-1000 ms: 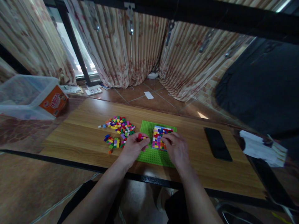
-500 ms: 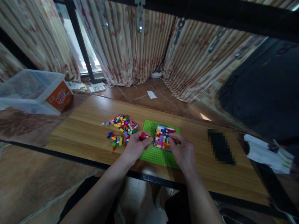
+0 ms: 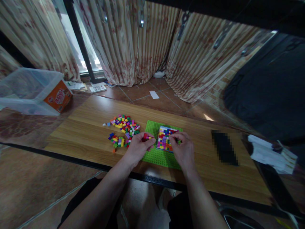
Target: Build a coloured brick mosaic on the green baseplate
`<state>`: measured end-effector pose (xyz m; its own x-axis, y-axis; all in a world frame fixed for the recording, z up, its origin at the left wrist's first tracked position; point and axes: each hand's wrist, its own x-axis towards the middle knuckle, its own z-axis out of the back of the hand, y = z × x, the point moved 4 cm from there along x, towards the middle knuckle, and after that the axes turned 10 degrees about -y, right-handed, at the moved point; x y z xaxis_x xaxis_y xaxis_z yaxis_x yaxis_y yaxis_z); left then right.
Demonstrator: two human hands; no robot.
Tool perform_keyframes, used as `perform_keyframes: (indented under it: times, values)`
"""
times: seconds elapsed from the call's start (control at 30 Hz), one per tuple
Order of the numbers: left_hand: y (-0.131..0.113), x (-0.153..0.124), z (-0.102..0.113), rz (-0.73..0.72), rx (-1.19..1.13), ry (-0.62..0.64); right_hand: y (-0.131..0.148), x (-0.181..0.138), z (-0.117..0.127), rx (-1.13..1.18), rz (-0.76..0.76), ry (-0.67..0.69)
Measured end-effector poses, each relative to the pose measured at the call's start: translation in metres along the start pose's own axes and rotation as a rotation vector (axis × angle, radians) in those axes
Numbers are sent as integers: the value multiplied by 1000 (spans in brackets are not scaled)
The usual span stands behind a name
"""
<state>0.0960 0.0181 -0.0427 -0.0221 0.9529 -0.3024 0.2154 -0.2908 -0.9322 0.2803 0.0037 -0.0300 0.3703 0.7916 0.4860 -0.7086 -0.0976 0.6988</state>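
A green baseplate [image 3: 157,156] lies on the wooden table [image 3: 83,133] in front of me. On it stands a square block of small multicoloured bricks [image 3: 165,140]. My left hand [image 3: 138,148] rests at the plate's left edge, fingers curled round a few small red and pink bricks [image 3: 145,137]. My right hand [image 3: 182,149] is at the block's right side, fingertips pinched against its upper right edge. A loose pile of coloured bricks [image 3: 122,128] lies on the table left of the plate.
A dark flat phone-like object [image 3: 224,148] lies on the table to the right. A clear plastic bin [image 3: 30,93] with an orange label stands at the far left. White paper [image 3: 271,152] sits at the right edge. Curtains [image 3: 143,47] hang behind.
My right hand slid from the block's lower right corner up to its upper right edge. The left hand stays put with its bricks. The view shifted slightly.
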Motion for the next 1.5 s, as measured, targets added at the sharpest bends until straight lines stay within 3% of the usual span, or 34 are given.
perform_keyframes:
  times: [0.73,0.97,1.27,1.5]
  values:
    - [2,-5,-5,34,-31,6,-7,3,-5,108,-72,26]
    - [2,-6,-6,128,-196,43,12,-4,6,164,1,-30]
    - [-2,-10,-15,81,-220,125,27,-18,-5,383,-70,207]
    - [0,-12,-18,68,-175,146,24,-18,-2,402,-155,224]
